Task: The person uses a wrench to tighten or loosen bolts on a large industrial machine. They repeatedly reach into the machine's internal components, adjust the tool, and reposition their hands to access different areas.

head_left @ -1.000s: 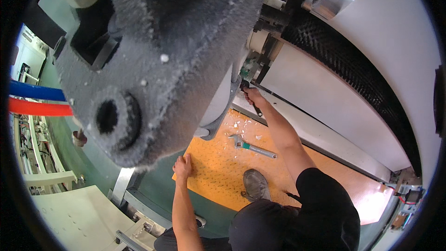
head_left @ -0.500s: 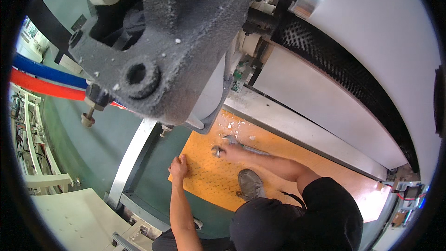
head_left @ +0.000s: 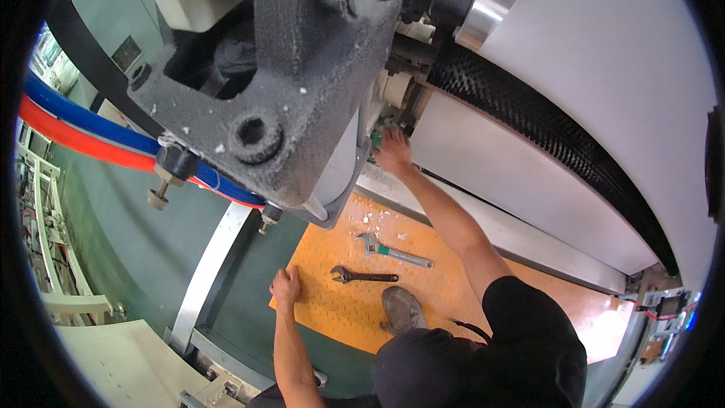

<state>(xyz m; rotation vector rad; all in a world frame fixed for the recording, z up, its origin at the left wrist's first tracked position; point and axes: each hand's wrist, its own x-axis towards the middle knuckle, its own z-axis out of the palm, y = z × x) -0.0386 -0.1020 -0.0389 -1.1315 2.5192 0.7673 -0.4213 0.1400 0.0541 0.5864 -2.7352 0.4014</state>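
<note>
A black open-end wrench [head_left: 362, 276] and an adjustable wrench [head_left: 393, 250] with a green grip lay near each other on the orange mat [head_left: 445, 295]. Blue [head_left: 98, 132] and red [head_left: 75, 147] hoses ran side by side behind the grey cast housing [head_left: 302, 91].

Small rectangular plate or label [head_left: 126, 53] showing on the pale green panel at upper left, grey with a dark border, markings too small to make out. Small device with a lit blue screen [head_left: 689, 320] sitting at the far lower right edge beside boxy grey and red fittings, detail blurred. No packages or signs showing elsewhere.
</note>
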